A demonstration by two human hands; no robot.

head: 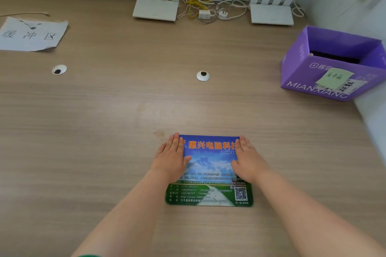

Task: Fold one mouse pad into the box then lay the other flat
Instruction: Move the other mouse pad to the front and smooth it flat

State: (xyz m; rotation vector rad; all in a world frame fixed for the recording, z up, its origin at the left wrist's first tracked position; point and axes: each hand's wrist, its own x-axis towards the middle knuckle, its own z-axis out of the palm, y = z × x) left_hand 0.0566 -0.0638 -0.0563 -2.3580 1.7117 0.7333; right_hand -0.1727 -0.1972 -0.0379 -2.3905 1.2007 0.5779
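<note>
Now the printed mouse pad (208,170) lies flat on the wooden table (125,121); the left hand (172,157) and right hand (247,158) press on its side edges, palms down, fingers straight, gripping nothing. Well apart, at the far right, the purple box (325,77) stands open; something dark lies inside.

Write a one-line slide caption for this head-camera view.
Both hands, left and right, press a printed mouse pad flat on the desk; purple box sits far right.
</note>
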